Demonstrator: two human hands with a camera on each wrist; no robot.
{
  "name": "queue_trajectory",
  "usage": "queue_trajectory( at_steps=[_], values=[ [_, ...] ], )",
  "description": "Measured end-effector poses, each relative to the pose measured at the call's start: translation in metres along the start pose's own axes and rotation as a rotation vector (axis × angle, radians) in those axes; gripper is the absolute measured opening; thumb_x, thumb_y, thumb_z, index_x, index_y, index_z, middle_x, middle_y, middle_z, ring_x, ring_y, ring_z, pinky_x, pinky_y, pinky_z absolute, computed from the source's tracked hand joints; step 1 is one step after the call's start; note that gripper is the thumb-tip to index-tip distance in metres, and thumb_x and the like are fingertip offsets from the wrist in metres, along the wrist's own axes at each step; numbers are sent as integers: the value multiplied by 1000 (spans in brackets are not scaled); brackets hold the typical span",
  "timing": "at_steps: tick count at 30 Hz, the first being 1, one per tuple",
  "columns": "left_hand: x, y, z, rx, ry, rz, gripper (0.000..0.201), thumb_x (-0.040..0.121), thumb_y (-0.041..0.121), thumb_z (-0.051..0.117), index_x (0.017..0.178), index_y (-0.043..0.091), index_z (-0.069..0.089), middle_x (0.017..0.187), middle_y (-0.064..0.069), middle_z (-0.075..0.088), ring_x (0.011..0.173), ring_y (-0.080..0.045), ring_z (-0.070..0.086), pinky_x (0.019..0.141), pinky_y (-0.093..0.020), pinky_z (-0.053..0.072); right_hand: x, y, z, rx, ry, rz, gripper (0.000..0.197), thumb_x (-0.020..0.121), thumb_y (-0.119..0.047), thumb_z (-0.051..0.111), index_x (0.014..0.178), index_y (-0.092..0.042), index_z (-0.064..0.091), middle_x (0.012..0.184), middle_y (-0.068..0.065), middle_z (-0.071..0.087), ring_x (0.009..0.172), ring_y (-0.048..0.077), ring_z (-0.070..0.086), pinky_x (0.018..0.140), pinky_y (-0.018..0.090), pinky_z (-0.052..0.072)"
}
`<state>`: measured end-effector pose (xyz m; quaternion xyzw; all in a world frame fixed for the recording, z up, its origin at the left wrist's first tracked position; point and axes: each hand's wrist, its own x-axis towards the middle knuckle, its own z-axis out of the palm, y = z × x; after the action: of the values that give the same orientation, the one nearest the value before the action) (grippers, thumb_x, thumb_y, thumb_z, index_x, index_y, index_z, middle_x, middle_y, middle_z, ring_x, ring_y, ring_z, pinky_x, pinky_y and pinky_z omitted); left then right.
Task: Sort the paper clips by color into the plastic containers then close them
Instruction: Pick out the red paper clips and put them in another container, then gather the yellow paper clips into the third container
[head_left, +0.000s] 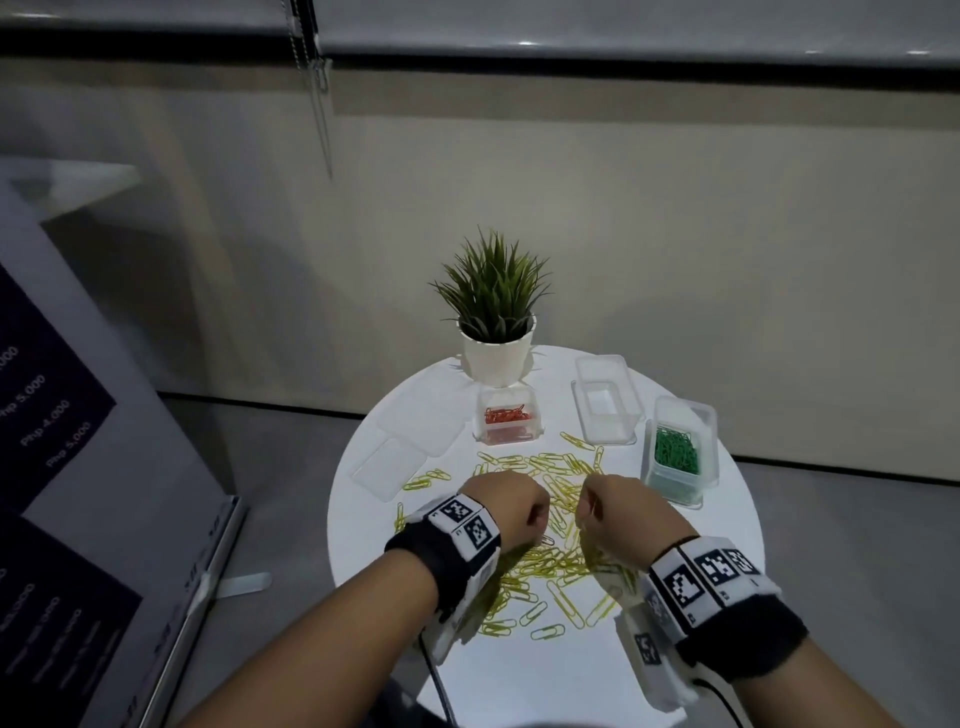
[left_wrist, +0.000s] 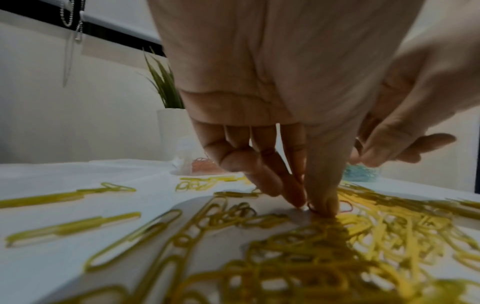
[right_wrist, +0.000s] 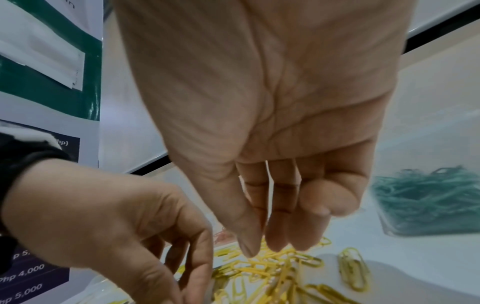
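From above, both hands hover over yellow paper clips (head_left: 556, 525) strewn on the round white counter (head_left: 727, 525); red clips (head_left: 506, 415) and green clips (head_left: 675, 449) sit in far containers. Left wrist view: left hand (left_wrist: 272, 102) fingers (left_wrist: 293, 191) pinch a reddish clip (left_wrist: 314, 207). Right wrist view: right hand (right_wrist: 259, 123) hangs relaxed, holding nothing.

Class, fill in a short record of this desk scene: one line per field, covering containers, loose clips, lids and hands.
Red container: open, holds red clips
Green container: open, holds green clips
Empty container: open, no clips
Yellow clips: loose on the white table
Lids: lying left of the containers
Left hand: fingertips down in the pile
Right hand: above the pile, fingers loosely curled
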<state>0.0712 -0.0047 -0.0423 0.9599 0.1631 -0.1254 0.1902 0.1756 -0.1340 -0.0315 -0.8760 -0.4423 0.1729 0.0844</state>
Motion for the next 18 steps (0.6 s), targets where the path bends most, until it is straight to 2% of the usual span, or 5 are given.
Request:
queue_trajectory(
  at_steps=[7, 9, 12, 15, 18],
  values=[
    [-3, -14, 0, -87, -36, -47, 13, 87, 24, 54, 90, 21, 66, 98, 6, 69, 93, -18, 62, 82, -35, 54, -6, 14, 11, -54, -21, -37, 31, 94, -13, 40, 123, -16, 51, 130, 6, 47, 114, 23, 47, 94, 36, 45],
    [-5, -22, -10, -163, 76, -102, 12, 88, 26, 53, 89, 24, 65, 98, 8, 69, 92, -16, 63, 85, -35, 54, -11, 12, 22, -86, -123, -66, 46, 96, -13, 36, 142, -14, 34, 153, 5, 27, 135, 26, 30, 108, 39, 36],
    [3, -36, -37, -198, 335, -188, 7, 89, 27, 56, 90, 24, 62, 98, 6, 69, 90, -18, 63, 84, -34, 52, -18, 3, 31, -96, -197, -95, 55, 98, -15, 35, 151, -19, 18, 161, -3, 4, 147, 23, 9, 116, 41, 27],
    [22, -46, -62, -136, 514, -229, 3, 87, 26, 61, 87, 27, 64, 96, 6, 67, 90, -19, 62, 81, -31, 51, -22, 0, 27, -69, -161, -104, 45, 99, -18, 33, 144, -19, 33, 159, -5, 15, 143, 21, 18, 110, 39, 35],
    [42, -48, -71, -61, 469, -251, 8, 88, 25, 61, 92, 28, 67, 101, 3, 66, 95, -20, 61, 82, -31, 51, -22, 3, 19, -69, -128, -121, 37, 98, -19, 34, 133, -19, 44, 150, -3, 32, 130, 20, 35, 99, 36, 42]
  ],
)
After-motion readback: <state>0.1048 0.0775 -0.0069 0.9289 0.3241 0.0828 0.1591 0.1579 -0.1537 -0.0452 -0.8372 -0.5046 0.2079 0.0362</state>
